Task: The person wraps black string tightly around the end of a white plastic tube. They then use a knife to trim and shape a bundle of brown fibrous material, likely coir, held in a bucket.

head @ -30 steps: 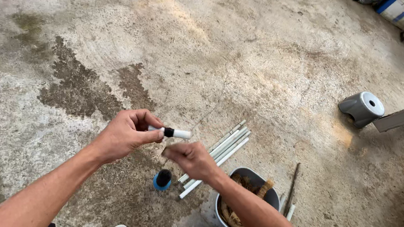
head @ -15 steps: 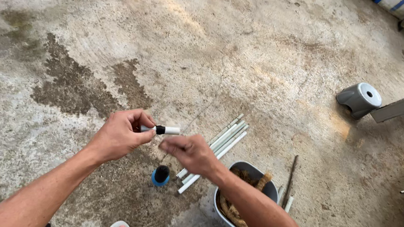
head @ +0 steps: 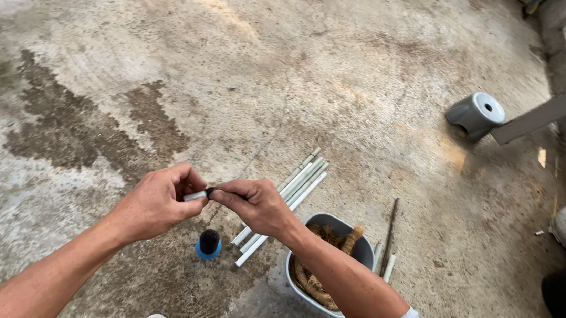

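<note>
Over stained concrete floor point(head: 328, 58), both hands' grip pinches a short pipe piece point(head: 196, 195).

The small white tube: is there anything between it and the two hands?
Nothing visible. The left hand pinches the white tube at one end, and the right hand grips its dark tip directly. The blue can and the pipes lie on the floor below, apart.
</note>
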